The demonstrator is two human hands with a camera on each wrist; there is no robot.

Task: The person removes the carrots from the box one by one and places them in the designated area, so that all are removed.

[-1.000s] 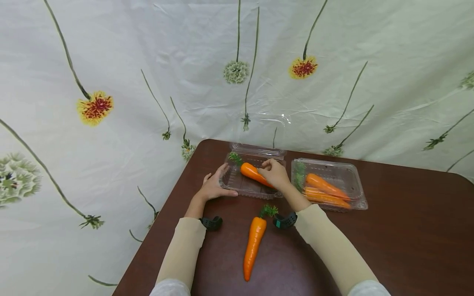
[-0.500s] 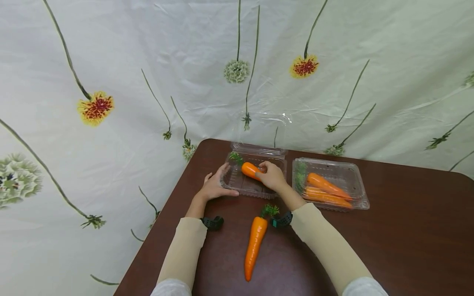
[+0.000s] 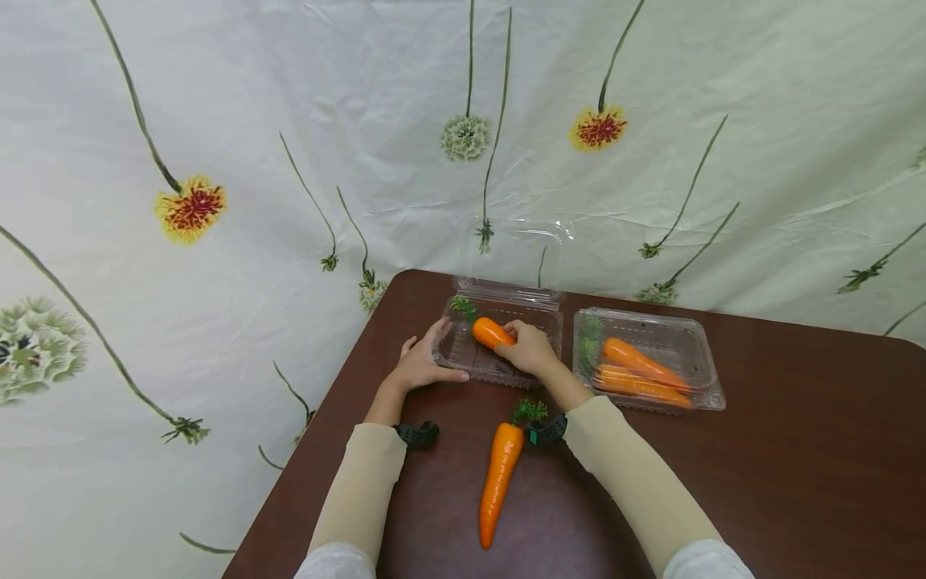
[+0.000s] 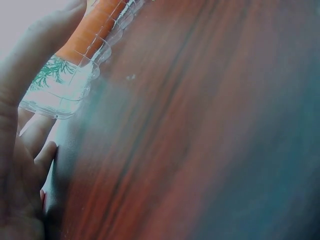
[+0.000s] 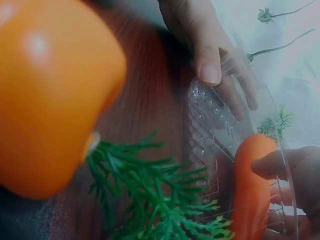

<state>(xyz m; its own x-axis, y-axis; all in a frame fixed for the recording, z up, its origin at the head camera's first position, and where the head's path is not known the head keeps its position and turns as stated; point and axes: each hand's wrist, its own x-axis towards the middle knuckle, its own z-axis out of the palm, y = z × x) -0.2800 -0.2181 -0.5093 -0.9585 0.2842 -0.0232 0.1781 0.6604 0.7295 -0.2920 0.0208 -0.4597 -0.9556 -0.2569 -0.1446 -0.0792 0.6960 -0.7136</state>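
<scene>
Left hand point(image 3: 418, 366): it was spread around the front left corner of the open box point(image 3: 457, 347), thumb along the front wall, fingers at the left side.
Right hand point(image 3: 530, 351): it was bent over the open box from the right, pinching the carrot point(image 3: 492, 332) between thumb and fingers.
Forearms point(image 3: 640, 482): both reached forward, the right one slanting inward.
Carrot: it lay slantwise inside the open box, leaves toward the back left (whether it touched the bottom, I could not tell).
Loose carrot point(image 3: 501, 478): it rested on the table point(image 3: 564, 515), between the forearms.
Closed box point(image 3: 669, 326): it stood just beside, at the right.
</scene>
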